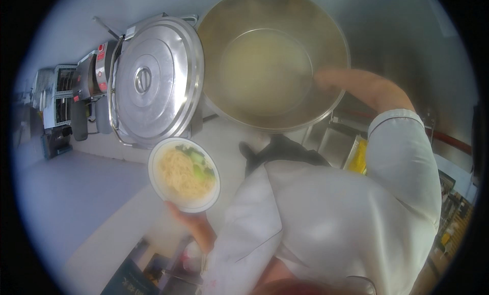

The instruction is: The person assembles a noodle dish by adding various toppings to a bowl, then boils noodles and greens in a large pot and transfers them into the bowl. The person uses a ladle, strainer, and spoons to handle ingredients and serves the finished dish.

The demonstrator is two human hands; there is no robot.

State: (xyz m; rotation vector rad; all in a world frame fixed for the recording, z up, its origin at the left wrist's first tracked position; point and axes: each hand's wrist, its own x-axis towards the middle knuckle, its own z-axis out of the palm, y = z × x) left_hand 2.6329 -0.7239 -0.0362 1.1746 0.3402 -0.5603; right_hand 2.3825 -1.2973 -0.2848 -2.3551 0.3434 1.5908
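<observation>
My left hand [187, 217] holds a white bowl [193, 205] with a thin dark line round its rim, gripping it from below and at its near side. In the bowl lie pale noodles [177, 172] and green leafy vegetables [198, 164]. My right hand [324, 79] reaches over the rim of a large steel stockpot [273, 126], inside its right wall. Steam blurs that hand, and whether it grips anything cannot be made out. Cloudy, pale liquid [267, 73] stands in the pot.
A big round steel lid [162, 79] leans in a tubular metal frame left of the pot. Steel trays [335, 147] and something yellow [358, 156] sit beneath my right arm. Racks [63, 94] stand at far left. A dark green box or panel [130, 281] bears writing.
</observation>
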